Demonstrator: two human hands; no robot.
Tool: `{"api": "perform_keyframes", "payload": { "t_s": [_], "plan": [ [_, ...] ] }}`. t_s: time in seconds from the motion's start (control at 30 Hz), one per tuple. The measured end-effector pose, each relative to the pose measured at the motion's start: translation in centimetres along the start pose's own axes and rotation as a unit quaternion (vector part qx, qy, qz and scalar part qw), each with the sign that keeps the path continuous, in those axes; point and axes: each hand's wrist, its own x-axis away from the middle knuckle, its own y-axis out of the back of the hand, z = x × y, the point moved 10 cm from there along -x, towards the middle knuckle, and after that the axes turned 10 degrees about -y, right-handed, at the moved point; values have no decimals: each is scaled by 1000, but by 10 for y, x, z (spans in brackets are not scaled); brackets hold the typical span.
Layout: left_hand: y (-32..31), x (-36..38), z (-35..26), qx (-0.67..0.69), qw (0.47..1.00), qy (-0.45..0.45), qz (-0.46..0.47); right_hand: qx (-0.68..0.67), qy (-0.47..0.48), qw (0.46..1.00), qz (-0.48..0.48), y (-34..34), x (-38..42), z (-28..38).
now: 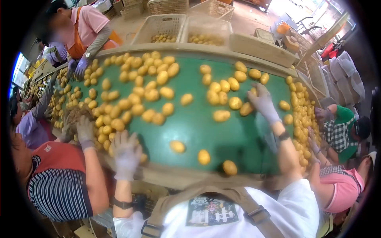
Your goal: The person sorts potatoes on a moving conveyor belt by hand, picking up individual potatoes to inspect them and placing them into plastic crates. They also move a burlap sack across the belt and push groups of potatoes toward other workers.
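Potatoes (pixel 152 95): massed at centre left and upper left of the green surface (pixel 190 131), scattered at upper right, crowded along the right side of the frame.
Left hand (pixel 127 150): gloved, fingers spread, palm down against the lower edge of the heap; no closed grasp shows.
Right hand (pixel 262 101): gloved, at upper right, fingers partly bent over a potato; whether it is gripped cannot be told.
Slip risk: rounded skins under gloved fingertips could roll aside if the right hand presses off-centre.
Heap risk: a hard sweep by the left hand could scatter potatoes, as many touch one another.
Edge risk: the lone potato (pixel 229 167) at lower centre lies near the lower rim (pixel 170 176); a brush from a forearm or sleeve could send it against or over that rim.
Contact risk: a co-worker's hand (pixel 84 131) works near the left hand at centre left; two reaches into one patch could collide.
Inspection limit: blur hides surface flaws on many potatoes, so defects cannot be judged.
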Motion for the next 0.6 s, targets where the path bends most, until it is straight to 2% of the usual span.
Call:
{"api": "perform_keyframes", "payload": {
  "t_s": [0.03, 0.1, 0.17, 0.2, 0.3, 0.4, 0.5, 0.6],
  "plan": [
    [4, -5, -9, -4, 1000, -30, -3, -47, 33, 998, -33, 8, 9, 22],
    [19, -22, -46, 58, 995, -74, -18, -117, 50, 991, 37, -9, 25, 70],
    [25, -30, -81, 108, 986, -125, -30, 74, 100, 984, 128, -51, 41, 100],
    [29, -32, -92, 107, 983, -143, -34, 141, 139, 970, 139, -60, 48, 105],
    [29, -26, -109, 106, 979, -170, -37, 280, 286, 910, 106, -84, 94, 106],
    [22, -22, -113, 138, 976, -166, -22, 159, 222, 957, 97, -65, 104, 90],
    [16, -20, -129, 148, 971, -189, -16, 105, 201, 972, 67, -45, 98, 59],
    [26, -21, -142, 144, 967, -212, -5, -47, 213, 971, -95, 74, 108, 86]
  ]
}}
